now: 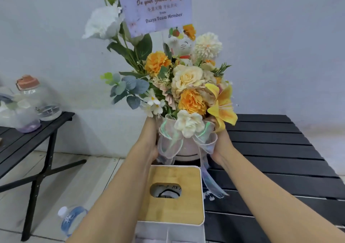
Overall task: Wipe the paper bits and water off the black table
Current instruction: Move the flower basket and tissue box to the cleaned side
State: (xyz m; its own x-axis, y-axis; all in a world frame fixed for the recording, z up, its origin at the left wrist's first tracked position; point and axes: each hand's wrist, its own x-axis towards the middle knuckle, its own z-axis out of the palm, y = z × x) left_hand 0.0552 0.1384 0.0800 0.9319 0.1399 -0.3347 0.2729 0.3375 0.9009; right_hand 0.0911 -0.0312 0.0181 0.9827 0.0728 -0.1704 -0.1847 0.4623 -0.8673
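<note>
At far left, a side table [28, 140] holds clear jars [46, 102]; a water bottle [71, 218] lies on the open floor beside it. Your left grip [152, 145] and right grip [222, 145] curl round the flower pot [186, 153] from either side, arms outstretched past the tissue box [173, 192]. White paper bits [210, 196] speckle the black table [270, 149] just beside the box, and open slats run on rightward.
</note>
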